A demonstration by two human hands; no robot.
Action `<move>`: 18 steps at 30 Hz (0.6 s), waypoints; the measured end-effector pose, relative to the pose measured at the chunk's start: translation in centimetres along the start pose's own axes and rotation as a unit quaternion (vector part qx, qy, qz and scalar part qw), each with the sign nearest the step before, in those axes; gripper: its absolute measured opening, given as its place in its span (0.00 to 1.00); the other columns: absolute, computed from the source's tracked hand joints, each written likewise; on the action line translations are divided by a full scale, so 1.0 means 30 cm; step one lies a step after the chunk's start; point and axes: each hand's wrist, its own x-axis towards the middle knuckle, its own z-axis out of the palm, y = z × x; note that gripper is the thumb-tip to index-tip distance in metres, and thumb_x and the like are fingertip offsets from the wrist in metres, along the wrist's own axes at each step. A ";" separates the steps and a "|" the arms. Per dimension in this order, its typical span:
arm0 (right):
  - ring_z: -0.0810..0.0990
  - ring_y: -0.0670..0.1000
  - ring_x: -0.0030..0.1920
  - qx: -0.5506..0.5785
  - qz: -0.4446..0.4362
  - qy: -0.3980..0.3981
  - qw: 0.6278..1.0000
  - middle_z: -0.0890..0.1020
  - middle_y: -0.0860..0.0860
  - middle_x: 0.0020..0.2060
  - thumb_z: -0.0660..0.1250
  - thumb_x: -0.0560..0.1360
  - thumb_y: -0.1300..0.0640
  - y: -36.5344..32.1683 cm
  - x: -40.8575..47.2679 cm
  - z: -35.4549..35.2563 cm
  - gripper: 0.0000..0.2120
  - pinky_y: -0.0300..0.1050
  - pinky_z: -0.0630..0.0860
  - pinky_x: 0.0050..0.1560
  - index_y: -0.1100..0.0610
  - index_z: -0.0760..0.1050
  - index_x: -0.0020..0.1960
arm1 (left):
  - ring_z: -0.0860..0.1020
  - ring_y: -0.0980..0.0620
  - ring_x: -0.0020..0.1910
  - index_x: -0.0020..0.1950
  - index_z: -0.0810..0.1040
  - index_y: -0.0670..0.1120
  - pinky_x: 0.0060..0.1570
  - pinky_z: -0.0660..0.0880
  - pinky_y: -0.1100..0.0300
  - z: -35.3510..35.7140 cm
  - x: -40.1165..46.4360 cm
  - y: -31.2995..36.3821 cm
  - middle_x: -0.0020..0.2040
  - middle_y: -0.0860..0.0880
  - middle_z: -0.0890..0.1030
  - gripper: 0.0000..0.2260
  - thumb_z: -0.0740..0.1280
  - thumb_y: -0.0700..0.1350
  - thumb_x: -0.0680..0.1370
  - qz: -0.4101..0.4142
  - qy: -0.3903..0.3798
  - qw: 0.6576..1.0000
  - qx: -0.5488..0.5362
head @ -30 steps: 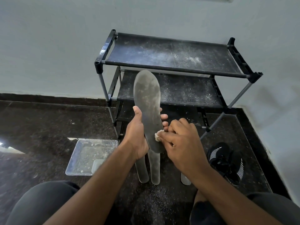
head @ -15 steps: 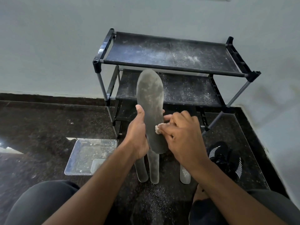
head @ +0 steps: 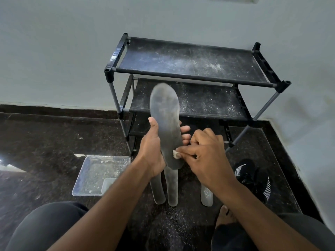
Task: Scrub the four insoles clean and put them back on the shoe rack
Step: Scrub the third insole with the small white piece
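My left hand grips a dusty grey insole upright by its lower half, thumb on the left edge and fingers behind. My right hand pinches a small whitish scrub pad against the insole near its heel. Three more insoles lie on the dark floor below my hands: two side by side and one to the right, each partly hidden by my arms. The black shoe rack stands against the wall behind, its shelves dusted white.
A clear plastic tray with white residue sits on the floor at the left. A black sneaker with white stripes lies at the right. White powder is scattered on the floor between my knees. The wall corner closes the right side.
My right hand with the pad has slid a little down and toward the insole's heel. The insole has shifted slightly in my left hand's hold.
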 end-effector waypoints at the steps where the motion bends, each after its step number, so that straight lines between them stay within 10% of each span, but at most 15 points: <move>1: 0.67 0.46 0.46 0.001 0.004 0.013 1.000 0.66 0.40 0.39 0.75 0.73 0.49 -0.003 0.007 0.001 0.02 0.45 0.61 0.48 0.43 0.85 0.45 | 0.83 0.39 0.56 0.69 0.77 0.38 0.63 0.79 0.43 0.005 -0.004 -0.009 0.62 0.37 0.84 0.39 0.45 0.69 0.83 -0.004 -0.003 1.000 0.011; 18: 0.67 0.45 0.44 0.034 0.006 -0.021 0.999 0.68 0.39 0.37 0.76 0.72 0.48 -0.028 -0.021 0.020 0.02 0.44 0.59 0.50 0.43 0.86 0.44 | 0.85 0.45 0.47 0.70 0.77 0.38 0.52 0.84 0.50 -0.019 0.023 -0.007 0.57 0.39 0.85 0.41 0.46 0.70 0.82 -0.008 0.009 0.999 -0.038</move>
